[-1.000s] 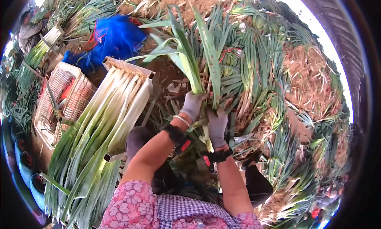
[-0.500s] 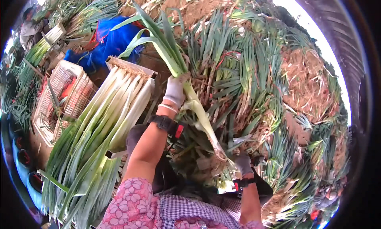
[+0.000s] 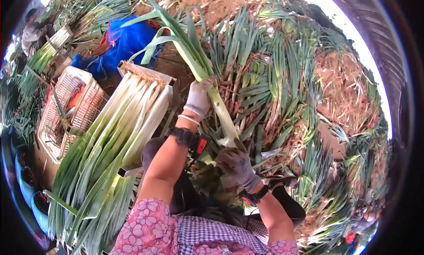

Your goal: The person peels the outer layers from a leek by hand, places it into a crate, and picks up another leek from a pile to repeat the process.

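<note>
My left hand (image 3: 198,98), in a pale glove, is closed around a leek (image 3: 223,116) just below where its green leaves fan out. The leek slants, leaves up and to the left, white stalk down to the right. My right hand (image 3: 238,165), in a darker grey glove, is closed at the lower part of the stalk, its fingers curled there. The root end is hidden behind this hand. To the left, many leeks (image 3: 110,135) lie side by side in a metal-ended rack (image 3: 169,81), roots toward the far end.
A cream plastic basket (image 3: 90,102) with something orange inside stands left of the rack. Behind it lies blue netting (image 3: 119,43). Heaps of leeks (image 3: 276,74) and dry trimmings (image 3: 346,93) cover the ground ahead and right. Another person (image 3: 33,34) is at the far left.
My right hand has moved up and left from the root end to the lower stalk. The leek and my left hand have shifted slightly to the right.
</note>
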`<state>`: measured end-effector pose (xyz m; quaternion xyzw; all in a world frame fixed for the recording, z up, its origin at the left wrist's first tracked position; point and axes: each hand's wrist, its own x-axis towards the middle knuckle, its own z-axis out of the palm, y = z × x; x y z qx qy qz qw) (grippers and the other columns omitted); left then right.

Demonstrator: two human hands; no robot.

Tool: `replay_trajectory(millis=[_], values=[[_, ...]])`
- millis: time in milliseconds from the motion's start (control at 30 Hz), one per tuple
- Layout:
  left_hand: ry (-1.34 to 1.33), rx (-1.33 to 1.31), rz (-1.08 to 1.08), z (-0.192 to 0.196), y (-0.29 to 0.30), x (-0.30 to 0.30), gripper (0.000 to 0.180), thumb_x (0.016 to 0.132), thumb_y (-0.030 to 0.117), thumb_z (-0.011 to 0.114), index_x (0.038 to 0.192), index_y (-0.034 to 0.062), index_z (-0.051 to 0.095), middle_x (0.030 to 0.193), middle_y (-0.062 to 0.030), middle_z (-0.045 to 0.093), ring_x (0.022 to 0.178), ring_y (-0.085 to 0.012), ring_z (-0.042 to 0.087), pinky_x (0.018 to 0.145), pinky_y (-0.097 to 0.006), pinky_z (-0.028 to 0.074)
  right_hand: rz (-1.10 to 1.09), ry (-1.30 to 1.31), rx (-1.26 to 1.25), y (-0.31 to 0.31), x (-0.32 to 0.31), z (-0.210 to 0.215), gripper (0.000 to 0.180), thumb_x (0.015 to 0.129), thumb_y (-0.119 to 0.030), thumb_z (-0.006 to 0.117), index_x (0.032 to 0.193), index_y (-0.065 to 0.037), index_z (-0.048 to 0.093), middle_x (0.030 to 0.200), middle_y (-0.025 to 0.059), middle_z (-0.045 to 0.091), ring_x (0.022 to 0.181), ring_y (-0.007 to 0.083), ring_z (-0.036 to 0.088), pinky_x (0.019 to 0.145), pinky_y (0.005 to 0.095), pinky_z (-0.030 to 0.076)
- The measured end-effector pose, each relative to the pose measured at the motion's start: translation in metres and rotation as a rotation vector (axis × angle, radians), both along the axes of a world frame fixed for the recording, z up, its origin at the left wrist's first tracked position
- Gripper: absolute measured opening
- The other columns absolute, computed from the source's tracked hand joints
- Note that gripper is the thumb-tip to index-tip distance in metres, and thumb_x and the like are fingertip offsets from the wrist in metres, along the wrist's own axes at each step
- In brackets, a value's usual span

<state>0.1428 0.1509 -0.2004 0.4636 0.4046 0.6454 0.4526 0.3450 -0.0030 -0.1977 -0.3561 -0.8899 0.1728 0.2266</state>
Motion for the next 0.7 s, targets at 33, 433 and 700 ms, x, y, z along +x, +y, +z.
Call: replay_trajectory(millis=[33, 433, 700], values=[[-0.257, -0.122, -0.059, 0.002, 0.001, 0.002, 0.022, 0.093, 0.012, 0.051, 0.110, -0.0013, 0.059, 0.088, -0.0051, 0.060, 0.082, -0.0167, 0.061, 0.072, -0.031, 0.050, -0.042, 0.006, -0.137, -0.007, 0.006, -0.005, 0.014, 0.076, -0.017, 0.069, 0.089, -0.018, 0.063, 0.107, 0.0084, 0.063, 0.112, 0.0308, 0.053, 0.099, 0.0473, 0.038], [-0.772, -0.273, -0.486, 0.009, -0.010, 0.046, 0.038, 0.100, 0.038, 0.042, 0.110, 0.0039, 0.056, 0.094, -0.0046, 0.059, 0.085, -0.0167, 0.057, 0.078, -0.033, 0.048, -0.158, 0.830, -0.275, 0.040, -0.026, 0.073, 0.049, 0.085, -0.001, 0.047, 0.134, 0.000, 0.046, 0.144, 0.0183, 0.038, 0.137, 0.0274, 0.031, 0.110, 0.0346, 0.025], [-0.355, 0.022, -0.377, -0.024, -0.033, 0.060, 0.030, 0.099, 0.018, 0.040, 0.127, 0.0049, 0.046, 0.112, -0.0032, 0.053, 0.101, -0.0143, 0.052, 0.090, -0.030, 0.044, -0.148, 0.404, 0.129, 0.100, -0.073, 0.048, 0.064, 0.082, -0.013, 0.057, 0.141, -0.003, 0.035, 0.147, 0.0214, 0.028, 0.136, 0.0440, 0.023, 0.111, 0.0486, 0.020]])
